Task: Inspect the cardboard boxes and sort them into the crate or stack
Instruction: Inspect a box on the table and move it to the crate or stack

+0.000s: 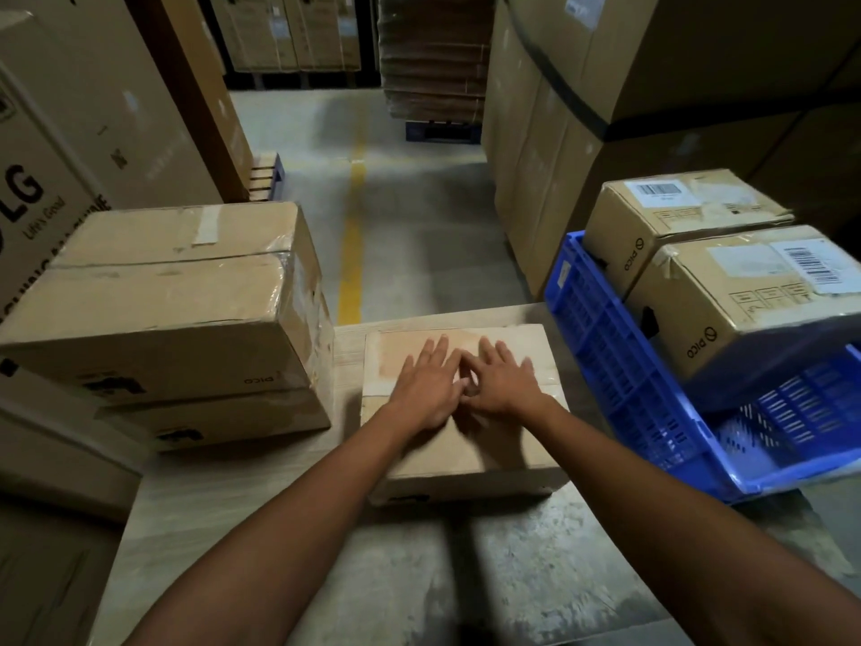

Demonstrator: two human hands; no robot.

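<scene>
Warehouse counter (466,580): we rest left hand (426,389) and right hand (502,383) flat on the cardboard box (494,452), grip wide, beside crate (619,366).

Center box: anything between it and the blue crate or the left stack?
Left hand and right hand lie flat on the box. Nothing on the table separates it from the stack. Toward the crate, only its side wall; two boxes fill its far end, the near end looks free.

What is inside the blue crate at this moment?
Two cardboard boxes sit in the blue crate, the far box and the near box, rising above its rim. Whatever lies beneath them is covered.
</scene>
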